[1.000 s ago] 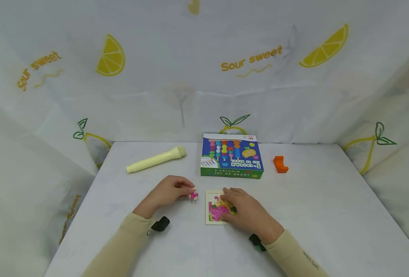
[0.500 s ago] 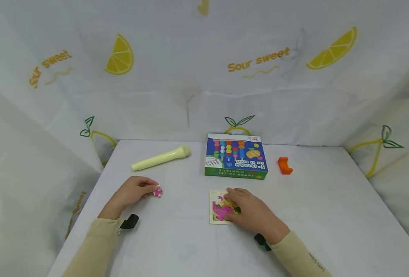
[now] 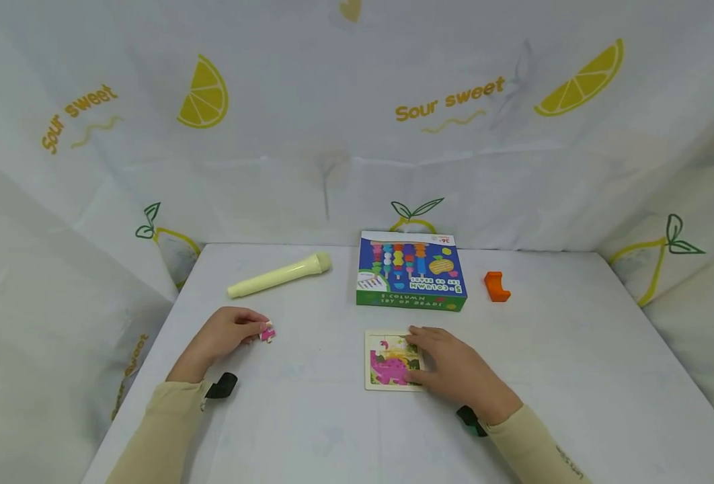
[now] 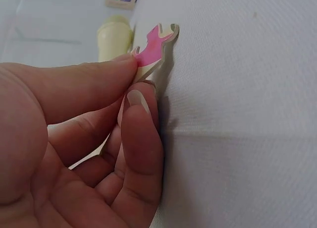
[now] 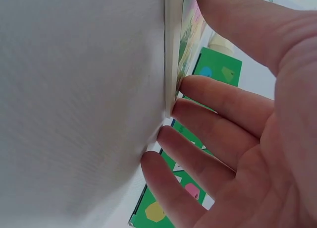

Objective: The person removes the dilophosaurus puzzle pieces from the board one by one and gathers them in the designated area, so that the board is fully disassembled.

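My left hand (image 3: 226, 333) pinches a small pink-and-cream puzzle piece (image 3: 267, 332) between thumb and fingertips, low over the left part of the table. Up close in the left wrist view, the piece (image 4: 153, 47) has a notched outline, and a pale edge shows between the lower fingers. A square puzzle board (image 3: 387, 386) with a pink dinosaur picture lies flat near the table's middle. Over its right side, my right hand (image 3: 456, 366) rests its thumb and fingertips, covering part of the picture. In the right wrist view, those fingers (image 5: 223, 94) are fairly straight and spread at the board's edge (image 5: 171, 64).
Behind the board stands a blue and green bead-set box (image 3: 411, 272). A pale yellow toy microphone (image 3: 278, 275) lies behind my left hand, and an orange curved block (image 3: 496, 287) sits right of the box. A printed white curtain (image 3: 272, 188) rises at the table's back edge.
My left hand has carried the puzzle piece leftward, away from the board. My right hand has slid slightly to the right, uncovering more of the dinosaur picture.
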Available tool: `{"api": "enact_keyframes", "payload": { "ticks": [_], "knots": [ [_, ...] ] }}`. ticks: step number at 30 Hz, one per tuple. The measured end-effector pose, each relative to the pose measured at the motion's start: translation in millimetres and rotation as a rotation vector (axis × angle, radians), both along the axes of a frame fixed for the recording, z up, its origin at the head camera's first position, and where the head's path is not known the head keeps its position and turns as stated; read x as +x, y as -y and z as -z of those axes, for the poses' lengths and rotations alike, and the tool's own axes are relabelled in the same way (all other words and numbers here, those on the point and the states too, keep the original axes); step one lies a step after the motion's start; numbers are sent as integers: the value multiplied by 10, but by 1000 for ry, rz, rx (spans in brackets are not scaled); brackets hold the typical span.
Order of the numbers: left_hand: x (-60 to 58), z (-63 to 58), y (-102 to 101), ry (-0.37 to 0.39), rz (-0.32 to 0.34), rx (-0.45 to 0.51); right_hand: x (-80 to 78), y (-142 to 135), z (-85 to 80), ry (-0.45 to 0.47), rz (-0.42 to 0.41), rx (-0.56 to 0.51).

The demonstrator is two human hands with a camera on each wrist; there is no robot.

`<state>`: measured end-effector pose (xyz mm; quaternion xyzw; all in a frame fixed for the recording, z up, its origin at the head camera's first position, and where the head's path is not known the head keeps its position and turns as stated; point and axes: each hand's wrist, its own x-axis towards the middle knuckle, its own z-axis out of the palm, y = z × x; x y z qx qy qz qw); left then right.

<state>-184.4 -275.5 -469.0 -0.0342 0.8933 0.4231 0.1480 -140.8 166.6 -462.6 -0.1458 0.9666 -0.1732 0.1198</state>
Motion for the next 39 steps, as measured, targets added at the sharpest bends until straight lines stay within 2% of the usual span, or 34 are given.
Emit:
{"api": "enact_keyframes", "payload": {
  "ticks": [6, 17, 21, 24, 27, 30, 34, 39],
  "knots": [
    [3, 5, -43, 8, -22, -6, 10, -28, -9, 18, 13, -12],
    [-19, -22, -122, -15, -4, 7, 18, -84, -2, 27, 51, -31],
    [-22, -64, -167, -35, 10, 1, 29, -108, 1, 8, 55, -37],
    [-23, -126, -280, -47, 28, -15, 34, -127, 7, -1, 58, -40],
    [0, -203, -543, -69, 82, -35, 35, -139, 15, 3, 63, -43],
    [23, -256, -1011, -87, 198, -43, 27, -131, 16, 15, 71, -44],
    [22, -233, -1644, -105, 363, -51, 11, -71, 2, 39, 75, -55],
    [-26, -211, -2092, -127, 443, -142, -2, 21, -16, 50, 66, -61]
  ]
}}
